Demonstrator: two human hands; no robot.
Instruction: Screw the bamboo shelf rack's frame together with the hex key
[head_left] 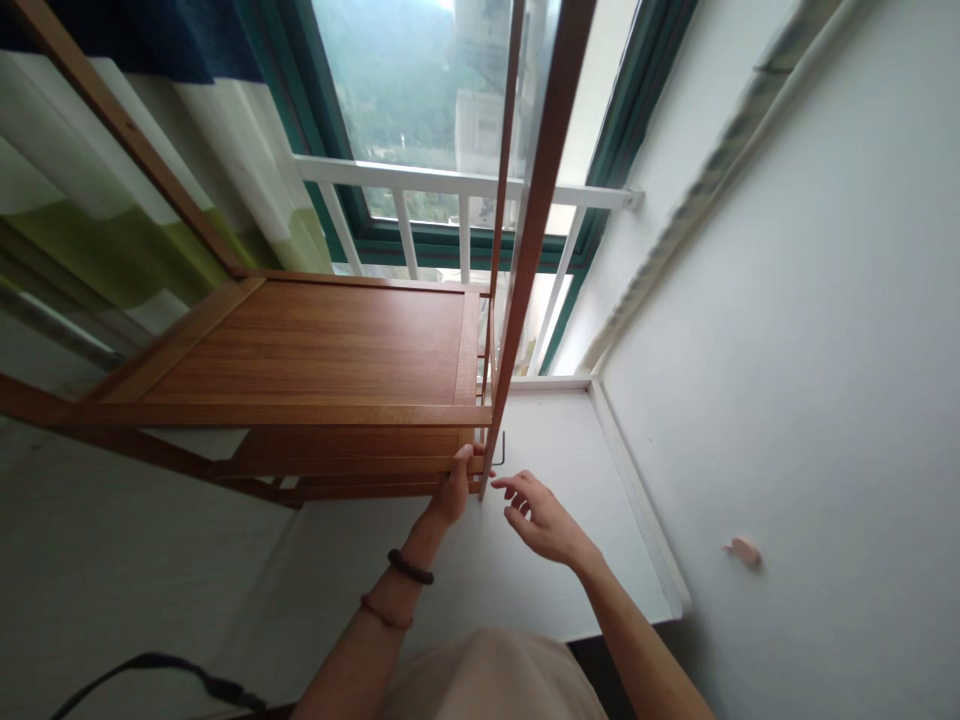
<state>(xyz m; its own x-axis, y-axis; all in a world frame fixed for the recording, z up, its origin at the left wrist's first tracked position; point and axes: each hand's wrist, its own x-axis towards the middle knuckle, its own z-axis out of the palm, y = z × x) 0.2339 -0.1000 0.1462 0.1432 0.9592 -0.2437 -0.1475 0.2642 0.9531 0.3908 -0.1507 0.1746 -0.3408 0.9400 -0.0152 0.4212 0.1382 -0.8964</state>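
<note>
A brown wooden shelf unit (315, 350) with several tiers stands on a white floor in front of a window. My left hand (455, 490) is closed on the front edge of a lower shelf, right beside the front right post (525, 250). A beaded bracelet and a cord sit on that wrist. My right hand (540, 515) hovers just right of the post's foot, fingers spread and holding nothing. A small dark L-shaped hex key (502, 450) sticks out at the post, just above my right fingers.
A white railing (450, 185) runs across the green-framed window. A green, white and blue curtain (135, 160) hangs at the left. A white wall (825, 400) with a small pink hook (742, 550) closes the right side. A black strap (172, 672) lies at the lower left.
</note>
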